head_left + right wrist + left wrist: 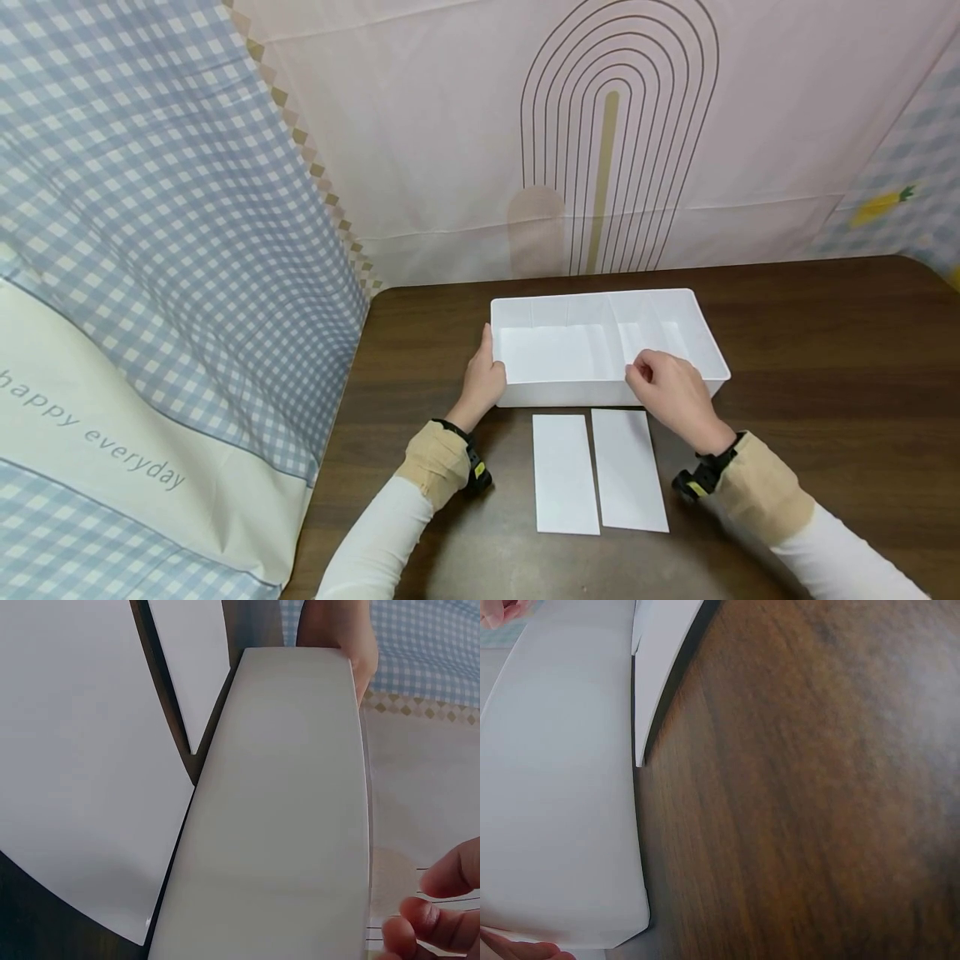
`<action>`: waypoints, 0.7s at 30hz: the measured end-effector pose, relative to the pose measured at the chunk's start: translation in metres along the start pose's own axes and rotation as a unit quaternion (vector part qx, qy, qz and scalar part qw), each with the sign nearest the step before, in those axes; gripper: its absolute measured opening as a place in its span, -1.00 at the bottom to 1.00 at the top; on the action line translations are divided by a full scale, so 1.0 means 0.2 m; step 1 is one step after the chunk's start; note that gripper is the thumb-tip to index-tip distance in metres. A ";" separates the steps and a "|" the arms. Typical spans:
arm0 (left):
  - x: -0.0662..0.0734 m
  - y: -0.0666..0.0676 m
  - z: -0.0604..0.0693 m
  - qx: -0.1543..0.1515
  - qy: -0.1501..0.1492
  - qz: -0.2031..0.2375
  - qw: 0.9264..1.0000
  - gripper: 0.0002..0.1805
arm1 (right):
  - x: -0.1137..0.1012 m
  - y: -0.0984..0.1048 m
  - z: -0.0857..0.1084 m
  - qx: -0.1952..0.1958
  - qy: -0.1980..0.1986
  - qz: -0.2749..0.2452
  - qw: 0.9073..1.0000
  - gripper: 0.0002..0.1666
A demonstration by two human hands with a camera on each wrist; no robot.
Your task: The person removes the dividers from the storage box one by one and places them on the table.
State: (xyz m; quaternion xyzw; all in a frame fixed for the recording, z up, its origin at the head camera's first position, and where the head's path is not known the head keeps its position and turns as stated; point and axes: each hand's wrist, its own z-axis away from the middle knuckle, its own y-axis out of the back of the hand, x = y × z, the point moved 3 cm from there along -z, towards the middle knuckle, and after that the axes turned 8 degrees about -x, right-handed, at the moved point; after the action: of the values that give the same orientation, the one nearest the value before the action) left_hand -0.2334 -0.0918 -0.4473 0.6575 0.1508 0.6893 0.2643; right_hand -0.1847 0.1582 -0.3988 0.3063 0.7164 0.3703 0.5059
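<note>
A white divided tray (570, 393) stands lengthwise on the table, its long front wall facing me; that wall also fills much of the left wrist view (555, 772) and right wrist view (285, 787). My left hand (483, 379) rests against the tray's left end, index finger straight along the wall. Over the front rim, right of the middle, my right hand (673, 396) has curled fingers, the thumb close to them. Nothing shows between these fingers (424, 915). Two white rectangular panels (566, 475) (628, 471) lie side by side, flat, just in front of the tray.
The dark wooden table (825, 400) extends on both sides of the tray. Behind it hangs a pale cloth (435, 150) with arched lines, and at the left a blue checked cloth (172, 167). A black wrist device (705, 477) is strapped on each wrist.
</note>
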 end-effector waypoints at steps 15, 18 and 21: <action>0.00 0.00 0.00 0.002 0.006 -0.004 1.000 -0.27 | -0.01 0.00 -0.04 0.008 0.003 0.014 1.000 -0.67; 0.00 0.00 0.00 0.002 0.008 -0.004 1.000 -0.27 | -0.01 0.00 -0.05 0.000 -0.001 0.021 1.000 -0.69; 0.00 0.00 0.00 0.001 0.010 -0.004 1.000 -0.27 | -0.02 -0.01 -0.06 -0.011 -0.007 0.026 1.000 -0.72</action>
State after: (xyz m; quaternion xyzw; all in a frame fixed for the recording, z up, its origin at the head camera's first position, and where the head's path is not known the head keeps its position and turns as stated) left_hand -0.2334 -0.0920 -0.4473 0.6501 0.1570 0.6948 0.2645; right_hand -0.1948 0.1522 -0.3963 0.3216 0.7008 0.3887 0.5044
